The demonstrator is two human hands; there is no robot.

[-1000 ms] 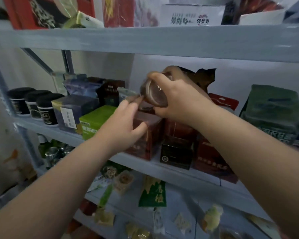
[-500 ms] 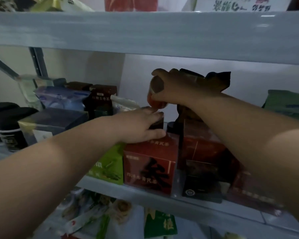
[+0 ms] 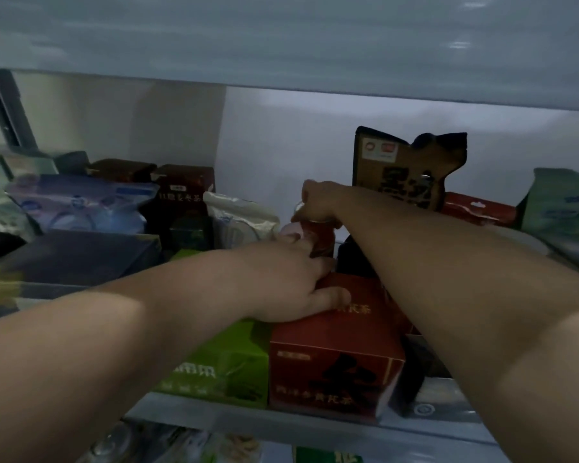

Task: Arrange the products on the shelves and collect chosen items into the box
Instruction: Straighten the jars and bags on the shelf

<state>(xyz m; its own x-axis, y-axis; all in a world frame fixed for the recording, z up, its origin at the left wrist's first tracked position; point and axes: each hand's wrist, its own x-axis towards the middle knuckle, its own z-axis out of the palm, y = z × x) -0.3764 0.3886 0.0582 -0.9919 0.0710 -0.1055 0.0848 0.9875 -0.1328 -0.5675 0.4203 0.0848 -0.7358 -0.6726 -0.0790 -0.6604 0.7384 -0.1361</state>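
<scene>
Jar (image 3: pixel 321 240) upright, long axis vertical, directly under my right hand (image 3: pixel 318 200), fingers curled round its top, just behind the red box (image 3: pixel 335 362) where my left hand (image 3: pixel 288 289) lies flat, holding nothing.

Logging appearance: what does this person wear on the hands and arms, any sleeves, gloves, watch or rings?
Nothing shows. The left hand and right hand are ungloved; the left forearm and right forearm are bare to the frame edge, no sleeve in view. No watch or bracelet at either wrist. No ring on visible fingers, though the picture is dim and some fingers are hidden.
</scene>
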